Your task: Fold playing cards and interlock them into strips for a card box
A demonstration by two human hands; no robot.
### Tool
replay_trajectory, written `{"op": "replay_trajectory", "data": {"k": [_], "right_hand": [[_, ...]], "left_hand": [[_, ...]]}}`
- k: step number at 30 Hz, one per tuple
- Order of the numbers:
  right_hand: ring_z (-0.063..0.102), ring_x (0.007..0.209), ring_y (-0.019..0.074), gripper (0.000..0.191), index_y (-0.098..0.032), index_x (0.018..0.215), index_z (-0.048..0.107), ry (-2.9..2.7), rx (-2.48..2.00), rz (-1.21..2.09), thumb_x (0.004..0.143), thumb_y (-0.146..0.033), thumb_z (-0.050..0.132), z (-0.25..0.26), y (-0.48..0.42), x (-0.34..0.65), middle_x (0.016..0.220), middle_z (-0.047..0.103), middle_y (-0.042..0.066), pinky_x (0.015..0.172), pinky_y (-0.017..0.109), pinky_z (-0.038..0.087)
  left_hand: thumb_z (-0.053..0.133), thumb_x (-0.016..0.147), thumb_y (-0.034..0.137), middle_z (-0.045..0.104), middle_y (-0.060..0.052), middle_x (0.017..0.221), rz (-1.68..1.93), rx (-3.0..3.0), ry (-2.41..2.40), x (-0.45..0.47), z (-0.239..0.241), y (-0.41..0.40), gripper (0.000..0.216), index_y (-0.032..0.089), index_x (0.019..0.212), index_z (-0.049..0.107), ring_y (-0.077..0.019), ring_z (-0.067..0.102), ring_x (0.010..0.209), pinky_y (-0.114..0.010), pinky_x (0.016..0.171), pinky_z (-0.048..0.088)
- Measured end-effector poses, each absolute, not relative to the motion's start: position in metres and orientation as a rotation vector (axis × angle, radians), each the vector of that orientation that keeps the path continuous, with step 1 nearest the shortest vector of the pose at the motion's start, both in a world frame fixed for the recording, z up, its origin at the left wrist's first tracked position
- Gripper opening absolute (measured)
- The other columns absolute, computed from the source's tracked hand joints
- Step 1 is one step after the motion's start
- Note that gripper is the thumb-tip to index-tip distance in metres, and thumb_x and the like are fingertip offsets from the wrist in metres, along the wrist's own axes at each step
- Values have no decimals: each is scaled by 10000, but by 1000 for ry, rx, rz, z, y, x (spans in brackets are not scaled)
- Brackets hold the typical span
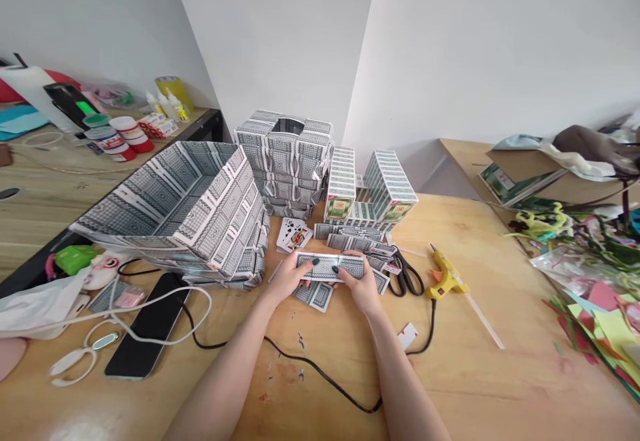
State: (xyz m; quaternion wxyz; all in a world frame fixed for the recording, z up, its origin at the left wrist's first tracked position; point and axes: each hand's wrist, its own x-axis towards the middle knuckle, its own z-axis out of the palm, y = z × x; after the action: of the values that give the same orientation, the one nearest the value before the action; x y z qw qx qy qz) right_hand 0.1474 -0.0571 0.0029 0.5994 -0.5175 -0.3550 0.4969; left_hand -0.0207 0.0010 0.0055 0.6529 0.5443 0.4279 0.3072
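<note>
My left hand (290,276) and my right hand (361,284) are both closed on a long strip of folded playing cards (330,266), one hand at each end, held just above the wooden table (475,361). Loose cards (314,294) lie under my hands, and face-up cards (294,234) lie just beyond them. A large basket made of folded cards (180,208) stands tilted to the left. A smaller card-built box (286,161) stands behind it.
Stacked card packs (370,191) stand at the back centre. Black scissors (406,273) and a yellow glue gun (447,278) with a black cord (320,374) lie to the right. A black phone (147,324), white cable and bag are left. Paper scraps (600,308) crowd the right edge.
</note>
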Motion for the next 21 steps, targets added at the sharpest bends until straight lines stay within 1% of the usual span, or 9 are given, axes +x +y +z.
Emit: {"op": "replay_trajectory", "data": {"k": [3, 6, 8, 10, 12, 13, 16, 18, 21], "right_hand": [[594, 526, 152, 430, -216, 992, 564, -817, -1219, 1129, 597, -294, 717, 5, -57, 149, 687, 635, -20, 515, 288, 518], [622, 640, 180, 298, -172, 820, 641, -868, -1238, 1169, 566, -296, 736, 7, -57, 152, 743, 673, 15, 607, 312, 522], [624, 643, 190, 201, -152, 689, 654, -906, -1254, 1194, 574, -297, 731, 7, -57, 152, 714, 684, 31, 642, 331, 512], [622, 623, 196, 180, -146, 652, 657, -876, -1277, 1141, 588, -302, 721, 6, -57, 150, 681, 686, 39, 636, 343, 506], [620, 620, 202, 180, -148, 665, 661, -797, -1313, 1013, 600, -307, 712, 3, -58, 145, 678, 687, 43, 623, 349, 503], [617, 611, 202, 176, -148, 657, 661, -764, -1342, 936, 610, -312, 703, 2, -59, 142, 662, 684, 44, 617, 350, 501], [603, 591, 198, 169, -152, 602, 654, -754, -1417, 746, 644, -315, 672, 1, -61, 133, 612, 668, 43, 620, 348, 488], [592, 588, 192, 158, -159, 596, 651, -780, -1421, 691, 659, -304, 656, 2, -64, 128, 611, 660, 38, 616, 337, 479], [578, 587, 185, 150, -171, 583, 642, -811, -1399, 683, 673, -290, 639, 4, -65, 125, 603, 647, 31, 600, 321, 469]], "left_hand": [[646, 663, 397, 553, 42, 613, 713, 1229, 1038, -20, 10, 1, 360, 162, 885, 489, -88, 484, 419, -210, 411, 382], [639, 669, 403, 557, 29, 650, 734, 1229, 1038, -21, 11, 0, 344, 154, 858, 494, -92, 500, 450, -220, 431, 411], [631, 680, 395, 550, 30, 643, 741, 1257, 1033, -19, 10, 0, 333, 155, 863, 490, -94, 499, 456, -221, 442, 414], [631, 685, 378, 556, 22, 657, 811, 1311, 1077, -15, 7, -1, 338, 159, 892, 478, -105, 522, 487, -228, 475, 430], [638, 685, 351, 591, -21, 772, 989, 1380, 1163, -11, 6, -4, 382, 167, 968, 460, -140, 582, 617, -259, 576, 470], [640, 687, 334, 598, -58, 890, 1102, 1423, 1202, -9, 6, -6, 418, 173, 1022, 448, -164, 601, 737, -284, 663, 480], [603, 726, 306, 504, -119, 1198, 1289, 1591, 1274, -6, 6, -10, 454, 196, 1139, 448, -217, 525, 1054, -347, 896, 409], [556, 763, 307, 485, -115, 1253, 1271, 1650, 1282, -7, 5, -13, 439, 212, 1180, 460, -229, 477, 1131, -361, 951, 368], [488, 805, 311, 469, -112, 1288, 1176, 1667, 1231, -6, 3, -14, 460, 218, 1251, 421, -230, 446, 1174, -366, 974, 347]]}}
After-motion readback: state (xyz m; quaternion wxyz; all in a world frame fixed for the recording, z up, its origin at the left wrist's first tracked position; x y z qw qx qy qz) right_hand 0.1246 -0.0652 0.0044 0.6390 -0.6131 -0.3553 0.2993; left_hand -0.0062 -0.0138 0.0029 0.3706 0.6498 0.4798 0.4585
